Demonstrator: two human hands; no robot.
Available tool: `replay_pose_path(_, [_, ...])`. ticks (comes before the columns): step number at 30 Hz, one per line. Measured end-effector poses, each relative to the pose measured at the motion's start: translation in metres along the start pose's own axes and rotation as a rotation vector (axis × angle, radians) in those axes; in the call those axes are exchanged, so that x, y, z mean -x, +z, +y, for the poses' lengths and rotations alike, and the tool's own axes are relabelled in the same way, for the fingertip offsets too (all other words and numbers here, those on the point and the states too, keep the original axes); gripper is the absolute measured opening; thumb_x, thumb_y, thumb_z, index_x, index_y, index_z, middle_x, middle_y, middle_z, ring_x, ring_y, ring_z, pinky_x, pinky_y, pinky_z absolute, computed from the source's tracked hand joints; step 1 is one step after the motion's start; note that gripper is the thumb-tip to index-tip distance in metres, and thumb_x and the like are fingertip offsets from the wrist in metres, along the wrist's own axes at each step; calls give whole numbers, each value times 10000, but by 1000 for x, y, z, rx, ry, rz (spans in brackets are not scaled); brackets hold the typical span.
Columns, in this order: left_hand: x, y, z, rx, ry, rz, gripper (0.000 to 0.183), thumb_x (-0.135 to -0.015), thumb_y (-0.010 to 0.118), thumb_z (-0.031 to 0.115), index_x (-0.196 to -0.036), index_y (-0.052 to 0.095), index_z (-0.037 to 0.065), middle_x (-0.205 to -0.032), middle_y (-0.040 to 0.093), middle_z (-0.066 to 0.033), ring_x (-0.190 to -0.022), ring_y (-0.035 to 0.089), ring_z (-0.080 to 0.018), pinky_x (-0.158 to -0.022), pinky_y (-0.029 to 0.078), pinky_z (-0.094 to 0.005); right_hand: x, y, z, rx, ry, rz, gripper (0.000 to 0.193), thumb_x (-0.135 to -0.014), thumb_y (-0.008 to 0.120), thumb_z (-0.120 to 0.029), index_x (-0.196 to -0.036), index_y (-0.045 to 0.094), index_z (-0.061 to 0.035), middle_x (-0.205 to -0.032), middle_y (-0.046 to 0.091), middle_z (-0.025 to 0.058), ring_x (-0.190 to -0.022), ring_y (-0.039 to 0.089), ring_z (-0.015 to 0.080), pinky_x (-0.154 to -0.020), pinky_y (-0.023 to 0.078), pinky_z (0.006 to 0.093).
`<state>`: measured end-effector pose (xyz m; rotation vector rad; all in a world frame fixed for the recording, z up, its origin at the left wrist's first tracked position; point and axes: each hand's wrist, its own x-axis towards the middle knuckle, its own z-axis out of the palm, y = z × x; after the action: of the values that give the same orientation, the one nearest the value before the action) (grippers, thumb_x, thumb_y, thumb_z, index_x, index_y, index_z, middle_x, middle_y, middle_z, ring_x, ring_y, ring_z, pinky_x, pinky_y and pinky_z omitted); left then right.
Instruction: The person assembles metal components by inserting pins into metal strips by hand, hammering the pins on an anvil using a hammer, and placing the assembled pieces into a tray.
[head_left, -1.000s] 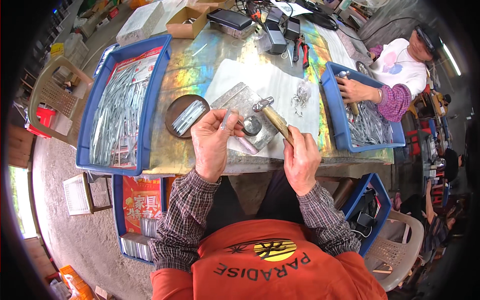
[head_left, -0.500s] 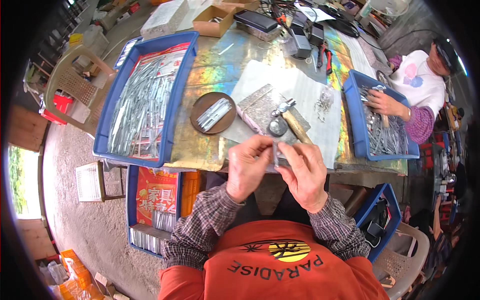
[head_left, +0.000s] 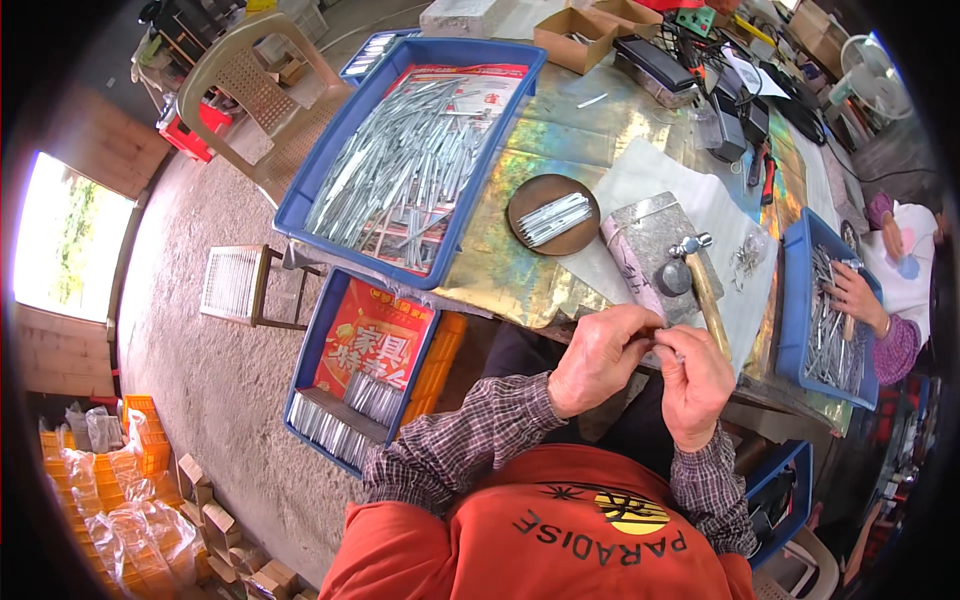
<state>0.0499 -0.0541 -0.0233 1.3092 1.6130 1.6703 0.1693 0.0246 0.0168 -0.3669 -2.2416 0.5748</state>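
Over the table's near edge, my left hand (head_left: 605, 358) and right hand (head_left: 697, 385) meet, each closed in a pinch. Between the fingertips is a small metal piece, almost wholly hidden now; it showed earlier as a thin strip. Just beyond them a hammer (head_left: 708, 305) with a wooden handle leans across a grey stone block (head_left: 638, 222). A round dark metal piece (head_left: 673, 279) sits beside the hammer on the block. To the left, a brown round plate (head_left: 519, 212) bears a bundle of slim silvery metal strips (head_left: 556, 220). Small metal parts (head_left: 745, 262) lie right of the block.
A large blue tray (head_left: 352, 253) of metal strips stands at left, above a lower blue crate (head_left: 415, 375). At right, a co-worker's hand (head_left: 857, 298) reaches into another blue tray (head_left: 825, 385). Red-handled pliers (head_left: 768, 180) and a cardboard box (head_left: 575, 50) are farther back.
My view has swung left, so the table appears farther right. My fingertips have drawn closer together and now cover the metal strip. The co-worker's hand has shifted within the right tray.
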Motion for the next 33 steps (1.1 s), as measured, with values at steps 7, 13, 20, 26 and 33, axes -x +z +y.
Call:
replay_pose_path(7, [4, -12, -3, -205, 246, 7, 198, -713, 655, -44, -902, 635, 13, -764, 585, -128, -709, 578, -313, -614, 466, -376, -7, -6, 5, -421, 556, -181, 97, -897, 594, -69, -906, 622, 24, -687, 589, 23, -565, 525, 72, -504, 403, 220])
replay_pose_path(13, [0, -30, -11, -253, 229, 26, 180, -736, 638, -35, -912, 647, 3, -784, 607, -142, -725, 596, -324, -638, 483, -377, -1, 3, -2, -549, 653, -111, 160, -887, 609, -50, -1031, 609, 21, -723, 569, 0, -594, 496, 28, -530, 396, 173])
replay_pose_path(20, [-29, -77, -40, -660, 122, 238, 151, -745, 643, 1, -894, 659, 15, -822, 655, -151, -767, 642, -311, -682, 500, -370, 14, 0, 5, -578, 700, -102, 199, -873, 600, -15, -1071, 599, 10, -738, 575, 4, -595, 500, 33, -520, 403, 178])
replay_pose_path(26, [-46, -87, -64, -951, 185, 231, 73, -738, 583, 19, -804, 576, 51, -780, 536, -112, -731, 571, -327, -597, 469, -427, 23, 2, 11, -469, 647, -143, 137, -858, 618, -17, -991, 627, 14, -704, 589, 20, -594, 531, 49, -527, 425, 200])
replay_pose_path(33, [-52, -84, -79, -1070, 191, 231, 50, -721, 556, 32, -764, 547, 55, -804, 505, -117, -747, 564, -321, -601, 476, -429, 25, 4, 11, -387, 618, -214, 121, -844, 626, -8, -961, 633, 20, -717, 605, 38, -609, 556, 74, -545, 440, 213])
